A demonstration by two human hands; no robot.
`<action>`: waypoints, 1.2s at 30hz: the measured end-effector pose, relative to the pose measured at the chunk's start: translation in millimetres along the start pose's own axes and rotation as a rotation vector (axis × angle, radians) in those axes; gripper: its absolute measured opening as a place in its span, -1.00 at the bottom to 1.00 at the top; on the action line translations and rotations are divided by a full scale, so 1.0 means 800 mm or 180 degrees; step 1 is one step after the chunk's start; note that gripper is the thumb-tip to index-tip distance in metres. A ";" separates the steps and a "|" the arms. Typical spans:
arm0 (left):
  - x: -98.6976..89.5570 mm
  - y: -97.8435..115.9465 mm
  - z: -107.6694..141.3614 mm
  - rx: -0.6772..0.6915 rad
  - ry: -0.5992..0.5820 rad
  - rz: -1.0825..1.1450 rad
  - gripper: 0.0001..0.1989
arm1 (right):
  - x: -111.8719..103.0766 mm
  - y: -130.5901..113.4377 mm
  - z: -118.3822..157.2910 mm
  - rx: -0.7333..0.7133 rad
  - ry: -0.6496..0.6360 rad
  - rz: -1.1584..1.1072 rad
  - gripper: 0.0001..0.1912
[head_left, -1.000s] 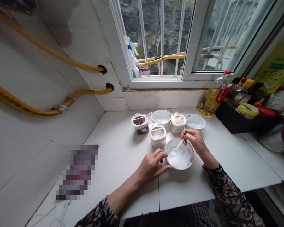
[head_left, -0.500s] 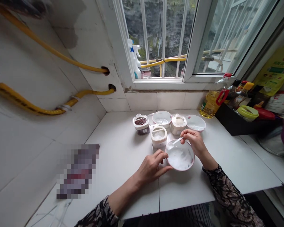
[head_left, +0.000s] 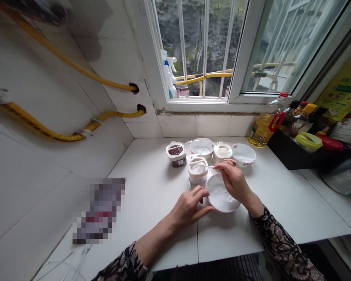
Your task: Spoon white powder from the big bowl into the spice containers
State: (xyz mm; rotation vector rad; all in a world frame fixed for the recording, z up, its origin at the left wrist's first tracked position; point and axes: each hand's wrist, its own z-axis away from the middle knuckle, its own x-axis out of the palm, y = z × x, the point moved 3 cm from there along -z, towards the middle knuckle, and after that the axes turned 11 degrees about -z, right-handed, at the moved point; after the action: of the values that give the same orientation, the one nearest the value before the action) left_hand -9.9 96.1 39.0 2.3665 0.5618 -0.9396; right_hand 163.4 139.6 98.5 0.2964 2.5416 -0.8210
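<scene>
My right hand [head_left: 233,180] pinches the handle of a small white spoon [head_left: 210,166], whose bowl end lies at the open mouth of a square jar of white powder [head_left: 198,171]. Below that hand stands a bowl [head_left: 221,197] with white powder in it. My left hand [head_left: 188,206] grips the left rim of this bowl, fingers above and thumb along its lower side. Behind the jar are a jar with dark red contents [head_left: 176,153], a glassy-looking white bowl [head_left: 202,147], another pale jar [head_left: 222,152] and a white bowl [head_left: 243,154].
An oil bottle [head_left: 263,125] and a black box [head_left: 292,150] of seasonings stand at the back right. A blurred-out dark item [head_left: 101,210] lies on the white counter [head_left: 152,195] at left. Yellow hoses run along the wall.
My right hand has moved left with the spoon, from over the bowl to the mouth of the powder jar. My left hand still holds the bowl's rim. The view has shifted slightly.
</scene>
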 end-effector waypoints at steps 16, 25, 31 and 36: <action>0.000 0.000 0.000 0.0011 0.0017 0.0033 -0.75 | -0.012 0.018 0.006 0.0928 -0.0602 -0.0081 -0.79; -0.002 0.002 0.000 0.0031 0.0007 0.0004 -0.74 | -0.018 0.026 0.009 0.1789 -0.0327 -0.0770 -0.82; -0.001 0.000 0.001 0.0016 -0.0005 0.0004 -0.73 | -0.021 0.034 0.008 0.2340 0.0124 -0.1639 -0.87; 0.001 -0.001 0.002 0.0060 0.0042 -0.0011 -0.73 | -0.025 0.036 0.005 0.2524 0.0350 -0.1999 -0.88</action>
State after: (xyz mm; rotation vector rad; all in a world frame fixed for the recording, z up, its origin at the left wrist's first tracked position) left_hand -10.3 96.2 37.3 2.3908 0.5647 -0.9354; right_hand 191.4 158.7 90.9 -0.2549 2.2859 -2.0869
